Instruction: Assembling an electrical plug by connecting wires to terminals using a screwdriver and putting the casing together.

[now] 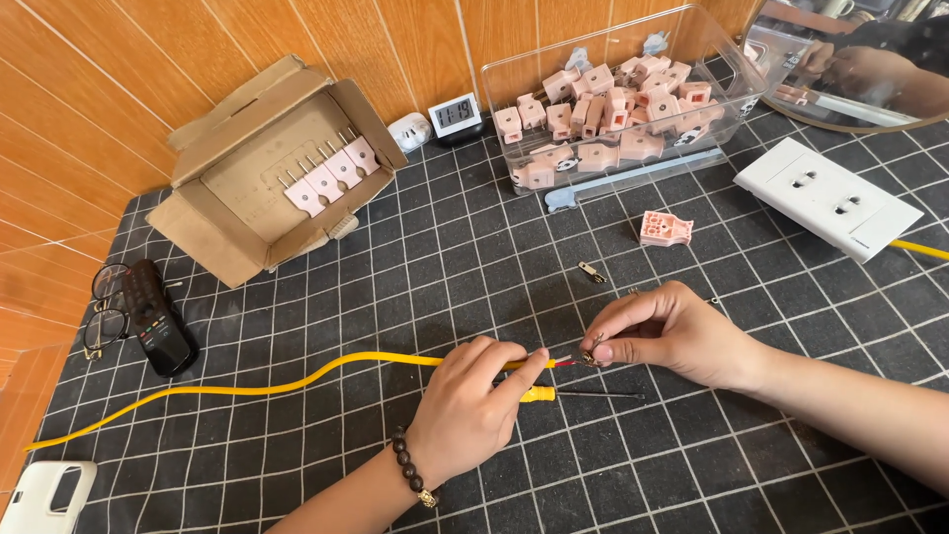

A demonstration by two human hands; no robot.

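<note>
— What are the hands on?

— The left hand (473, 400) is closed on the yellow cable (297, 380), thumb and fingers pinched just behind its stripped end, where a short red bit of wire shows. The right hand (664, 336) has thumb and forefinger pressed together on a small metal piece (591, 358) right at that wire tip. The piece is too small for me to tell what it is; it may be a brass contact.

— Where does the cable go?

— It runs left from the hands across the black grid mat (395, 267), curving down towards the mat's left edge.

— Anything under the hands?

— A screwdriver (583, 395) with a yellow handle lies on the mat just below the cable end, its shaft pointing right, partly under the left fingers.

— And around them?

— A pink plug shell (665, 228) sits alone above the right hand, with a small metal pin (591, 271) between it and the hands. Behind is a clear tub (514, 79) full of pink plugs. A white double socket (826, 197) lies to the right with another yellow cable leaving it. At the left rear an open cardboard box (267, 163) holds a row of pink plugs with their prongs up; beside it stands a small digital clock (455, 116). On the far left are a dark remote (158, 318) with glasses (106, 316) against it, and a white phone (47, 495) at the bottom corner.
</note>
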